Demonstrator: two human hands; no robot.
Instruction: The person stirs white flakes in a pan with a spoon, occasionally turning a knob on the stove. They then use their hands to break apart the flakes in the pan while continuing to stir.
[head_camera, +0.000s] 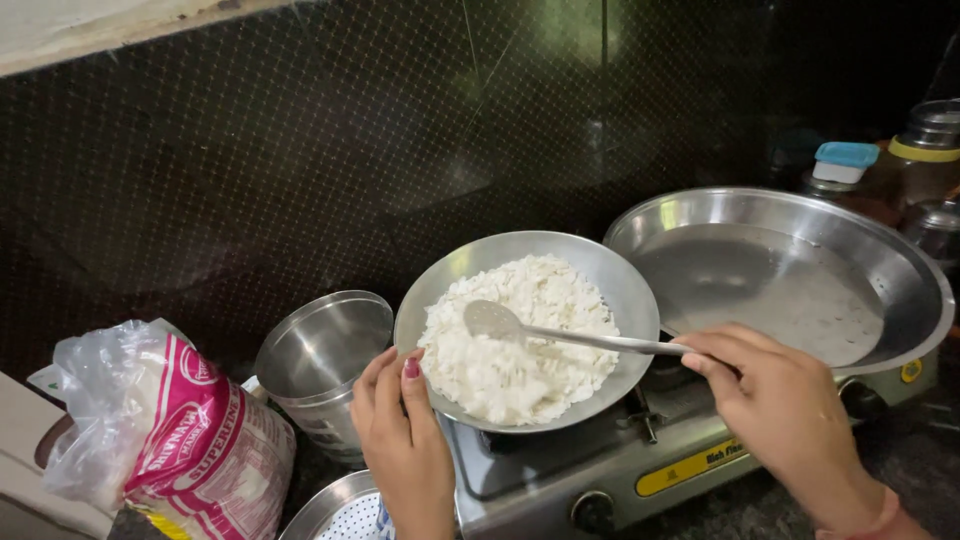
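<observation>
I saw the steel pan (620, 290), heaped with white flaked rice (520, 340), sitting tilted on the near burner of the gas stove (640, 460). My left hand (400, 440) gripped its near rim, fingers curled over the edge. My right hand (775, 400) pinched the handle of a steel spoon (495, 320) whose bowl lay on the flakes. Behind stood a wide empty steel pan (780, 280); left of the stove, a steel canister (320, 350) and a pink-and-white plastic bag (190, 430)

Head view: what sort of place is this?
Probably a home kitchen counter: a gas stove carries a steel bowl of white flakes and a wide steel pan, with spice jars behind.
</observation>
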